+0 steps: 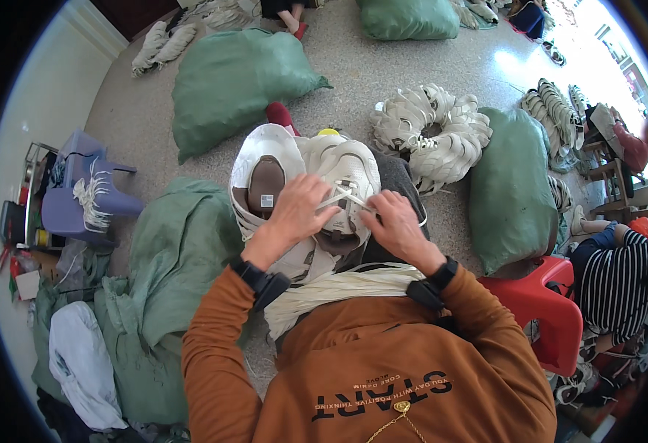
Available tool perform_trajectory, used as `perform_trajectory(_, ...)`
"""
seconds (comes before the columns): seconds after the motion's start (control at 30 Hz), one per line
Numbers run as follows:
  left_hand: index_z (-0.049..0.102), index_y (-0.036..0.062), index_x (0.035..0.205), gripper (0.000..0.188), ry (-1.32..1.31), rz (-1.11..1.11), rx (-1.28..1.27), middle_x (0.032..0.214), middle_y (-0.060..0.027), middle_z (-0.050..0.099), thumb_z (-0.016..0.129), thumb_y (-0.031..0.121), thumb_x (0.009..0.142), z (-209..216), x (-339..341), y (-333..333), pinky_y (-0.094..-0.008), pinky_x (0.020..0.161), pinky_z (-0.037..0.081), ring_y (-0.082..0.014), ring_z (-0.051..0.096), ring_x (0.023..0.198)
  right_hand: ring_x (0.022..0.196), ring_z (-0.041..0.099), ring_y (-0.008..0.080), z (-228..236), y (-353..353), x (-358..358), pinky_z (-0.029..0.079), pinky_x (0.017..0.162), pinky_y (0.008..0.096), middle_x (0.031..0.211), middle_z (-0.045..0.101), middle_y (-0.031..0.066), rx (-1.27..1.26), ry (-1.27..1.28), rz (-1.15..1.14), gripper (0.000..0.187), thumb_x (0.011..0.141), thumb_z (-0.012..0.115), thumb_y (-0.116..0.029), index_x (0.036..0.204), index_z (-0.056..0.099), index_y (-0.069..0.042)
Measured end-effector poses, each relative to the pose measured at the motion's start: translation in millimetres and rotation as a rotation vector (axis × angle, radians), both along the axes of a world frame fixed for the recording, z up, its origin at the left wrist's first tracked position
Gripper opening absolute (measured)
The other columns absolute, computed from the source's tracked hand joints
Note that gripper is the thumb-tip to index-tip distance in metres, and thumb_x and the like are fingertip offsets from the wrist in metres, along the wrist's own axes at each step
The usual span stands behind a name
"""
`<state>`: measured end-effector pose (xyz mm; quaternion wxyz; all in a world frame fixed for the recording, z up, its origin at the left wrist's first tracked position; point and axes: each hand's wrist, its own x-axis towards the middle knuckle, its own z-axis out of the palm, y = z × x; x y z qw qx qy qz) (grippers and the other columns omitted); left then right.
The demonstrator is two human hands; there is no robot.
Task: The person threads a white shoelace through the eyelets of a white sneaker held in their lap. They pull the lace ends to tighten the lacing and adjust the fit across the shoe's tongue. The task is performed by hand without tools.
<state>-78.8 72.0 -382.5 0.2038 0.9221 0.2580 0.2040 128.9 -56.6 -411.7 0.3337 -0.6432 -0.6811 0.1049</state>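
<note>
A white shoe [348, 171] rests on my lap with its toe pointing away from me. White shoelace [344, 193] strands cross over its tongue. My left hand [300, 207] pinches one strand at the left of the shoe, fingers closed. From the right, my right hand [398, 224] grips the other strand, also closed. Just left of it sits another pale shoe [246, 159] whose brown insole [268, 186] bears a small white label. Across my lap lies a bundle of cream laces [331, 290], below both hands.
Green sacks [239, 85] stand ahead, with another sack [512, 188] at right. A ring of white shoes [442, 133] lies on the floor. Near my right elbow is a red stool [542, 314]; a purple stool [80, 199] stands left. A person in stripes [612, 284] sits at right.
</note>
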Motion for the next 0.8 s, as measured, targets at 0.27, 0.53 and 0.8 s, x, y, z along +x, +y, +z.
perform_trajectory(0.27, 0.059, 0.0023, 0.086, 0.018, -0.044, 0.012, -0.452, 0.087, -0.0115, 0.059, 0.071, 0.016, 0.088, -30, 8, 17, -0.0398, 0.08, 0.047, -0.0284, 0.058, 0.088, 0.071, 0.058, 0.026, -19, 28, 13, 0.042, 0.07, 0.0389, 0.075, 0.058, 0.0078, -0.207, 0.134, 0.11, 0.029, 0.085, 0.077, -0.027, 0.087, 0.059, -0.004)
perform_trajectory(0.53, 0.063, 0.0, 0.092, 0.016, 0.079, 0.116, -0.801, 0.068, 0.0032, 0.053, 0.065, 0.015, 0.096, -23, 7, 38, -0.0265, 0.056, 0.042, -0.0065, 0.049, 0.06, 0.062, 0.058, 0.0267, -8, 15, 26, 0.046, 0.06, 0.0388, 0.069, 0.06, 0.014, -0.408, 0.586, 0.108, 0.026, 0.093, 0.068, -0.021, 0.084, 0.06, 0.002)
perform_trajectory(0.8, 0.071, -0.0035, 0.102, 0.019, 0.276, 0.183, -0.742, 0.066, -0.0012, 0.057, 0.058, 0.009, 0.097, 57, -89, 62, -0.0279, 0.055, 0.041, -0.0084, 0.05, 0.06, 0.079, 0.067, 0.0214, 22, -54, 112, 0.056, 0.068, 0.0307, 0.105, 0.07, 0.0208, -0.395, 1.613, -0.091, 0.033, 0.102, 0.049, -0.02, 0.106, 0.067, 0.008)
